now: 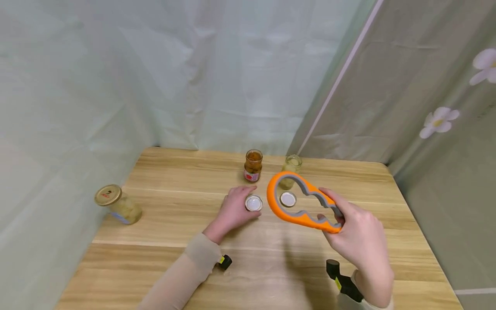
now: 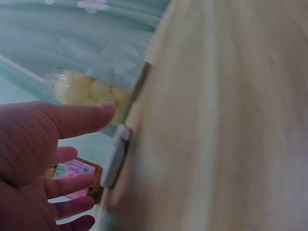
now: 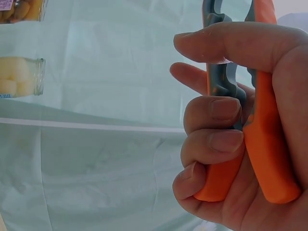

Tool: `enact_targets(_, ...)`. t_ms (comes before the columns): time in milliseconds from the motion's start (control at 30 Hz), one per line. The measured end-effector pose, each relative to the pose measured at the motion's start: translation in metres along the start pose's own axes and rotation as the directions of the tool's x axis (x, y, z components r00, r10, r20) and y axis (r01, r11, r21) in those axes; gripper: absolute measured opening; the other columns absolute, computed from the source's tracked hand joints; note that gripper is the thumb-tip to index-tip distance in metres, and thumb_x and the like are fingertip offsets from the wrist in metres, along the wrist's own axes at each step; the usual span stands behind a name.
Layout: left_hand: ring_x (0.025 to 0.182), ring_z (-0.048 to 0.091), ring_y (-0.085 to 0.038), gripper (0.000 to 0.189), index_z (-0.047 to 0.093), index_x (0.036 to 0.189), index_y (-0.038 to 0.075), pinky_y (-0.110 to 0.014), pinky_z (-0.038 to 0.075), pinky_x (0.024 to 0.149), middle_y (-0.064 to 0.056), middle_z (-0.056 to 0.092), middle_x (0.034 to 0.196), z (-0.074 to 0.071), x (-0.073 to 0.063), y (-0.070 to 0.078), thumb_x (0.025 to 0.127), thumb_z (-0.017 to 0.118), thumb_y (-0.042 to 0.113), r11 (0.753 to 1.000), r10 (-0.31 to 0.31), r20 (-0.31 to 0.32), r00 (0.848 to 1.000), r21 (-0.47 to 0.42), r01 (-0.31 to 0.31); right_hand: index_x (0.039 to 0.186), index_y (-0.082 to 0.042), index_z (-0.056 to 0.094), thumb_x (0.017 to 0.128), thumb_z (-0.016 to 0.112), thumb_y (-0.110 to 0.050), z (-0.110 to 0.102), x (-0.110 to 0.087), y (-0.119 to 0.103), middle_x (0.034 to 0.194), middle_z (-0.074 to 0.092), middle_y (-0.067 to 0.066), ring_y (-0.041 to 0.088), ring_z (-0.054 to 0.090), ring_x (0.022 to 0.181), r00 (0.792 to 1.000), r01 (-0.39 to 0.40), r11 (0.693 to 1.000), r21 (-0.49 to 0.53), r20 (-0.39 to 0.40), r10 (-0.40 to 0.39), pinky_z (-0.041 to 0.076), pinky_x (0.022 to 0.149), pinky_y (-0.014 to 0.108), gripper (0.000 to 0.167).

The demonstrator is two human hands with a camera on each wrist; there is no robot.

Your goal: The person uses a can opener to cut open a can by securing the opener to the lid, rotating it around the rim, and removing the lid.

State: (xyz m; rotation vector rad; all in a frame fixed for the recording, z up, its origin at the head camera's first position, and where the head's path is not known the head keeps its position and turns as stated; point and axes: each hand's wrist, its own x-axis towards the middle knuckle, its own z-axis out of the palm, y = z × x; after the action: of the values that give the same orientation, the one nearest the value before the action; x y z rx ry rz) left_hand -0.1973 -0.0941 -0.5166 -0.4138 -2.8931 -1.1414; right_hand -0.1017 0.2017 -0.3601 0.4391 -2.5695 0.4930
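My right hand (image 1: 360, 230) grips the handles of an orange and grey jar opener (image 1: 273, 201), held above the table with its wide loop pointing left. In the right wrist view, fingers (image 3: 224, 139) curl round its orange handle. My left hand (image 1: 234, 207) is low over the table, thumb and fingers spread around a metal jar lid (image 1: 253, 203) lying underside up. The left wrist view shows the fingers fairly straight beside that lid (image 2: 115, 159). Whether they touch it, I cannot tell. Another lid (image 1: 288, 199) lies to its right, seen through the opener's loop.
Behind the lids stand a lidless jar of brown contents (image 1: 253, 167) and a lidless jar of pale fruit (image 1: 291, 164), partly covered by the opener. A pale jar with a gold lid (image 1: 125, 209) stands at the table's left edge. Curtains (image 1: 232, 86) hang behind.
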Motion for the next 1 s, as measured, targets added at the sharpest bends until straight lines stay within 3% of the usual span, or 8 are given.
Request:
enact_targets(133, 0.131, 0.055, -0.035, 0.073, 0.066, 0.146, 0.014, -0.057, 0.046, 0.106, -0.008, 0.066, 0.144, 0.007, 0.002, -0.006, 0.082, 0.096, 0.032, 0.997, 0.044, 0.008, 0.999, 0.067, -0.044, 0.134, -0.033, 0.072, 0.080, 0.082, -0.024, 0.001, 0.000, -0.001, 0.066, 0.037, -0.013, 0.006, 0.034, 0.052, 1.000, -0.007, 1.000, 0.000, -0.006, 0.007, 0.028, 0.048, 0.030, 0.056)
enact_targets(267, 0.126, 0.059, -0.033, 0.065, 0.070, 0.142, 0.014, -0.055, 0.048, 0.104, -0.004, 0.070, 0.139, 0.009, 0.003, -0.011, 0.083, 0.095, 0.028, 0.994, 0.084, 0.013, 0.996, 0.076, -0.085, 0.135, -0.033, 0.072, 0.080, 0.082, -0.024, 0.001, 0.001, -0.002, 0.066, 0.037, -0.013, 0.006, 0.034, 0.052, 1.000, -0.004, 1.000, -0.004, -0.004, 0.004, 0.028, 0.048, 0.030, 0.056)
enact_targets(667, 0.116, 0.062, -0.036, 0.064, 0.069, 0.142, 0.011, -0.051, 0.051, 0.102, -0.010, 0.071, 0.136, -0.001, 0.021, -0.014, 0.083, 0.093, 0.009, 0.999, -0.003, -0.044, 0.999, -0.054, 0.001, 0.135, -0.032, 0.071, 0.080, 0.084, -0.026, 0.006, 0.002, -0.001, 0.066, 0.039, -0.012, 0.007, 0.035, 0.053, 1.000, -0.004, 1.000, -0.016, 0.026, 0.004, 0.030, 0.048, 0.030, 0.057)
enact_targets(833, 0.116, 0.058, -0.036, 0.064, 0.070, 0.141, 0.012, -0.051, 0.050, 0.103, -0.008, 0.071, 0.136, -0.003, 0.027, -0.015, 0.082, 0.092, 0.003, 0.996, -0.027, -0.033, 0.999, -0.083, 0.024, 0.136, -0.032, 0.071, 0.080, 0.085, -0.025, 0.006, 0.001, -0.001, 0.066, 0.039, -0.013, 0.006, 0.035, 0.053, 1.000, -0.009, 1.000, -0.008, 0.025, 0.009, 0.029, 0.048, 0.029, 0.058)
enact_targets(1000, 0.117, 0.057, -0.035, 0.065, 0.071, 0.140, 0.012, -0.050, 0.048, 0.104, -0.007, 0.071, 0.136, 0.001, 0.031, -0.017, 0.079, 0.095, 0.007, 0.996, -0.038, -0.012, 0.999, -0.087, 0.037, 0.135, -0.035, 0.071, 0.080, 0.087, -0.026, 0.007, 0.000, -0.002, 0.066, 0.035, -0.014, 0.004, 0.032, 0.053, 0.999, -0.010, 1.000, -0.013, 0.034, 0.011, 0.027, 0.048, 0.028, 0.058)
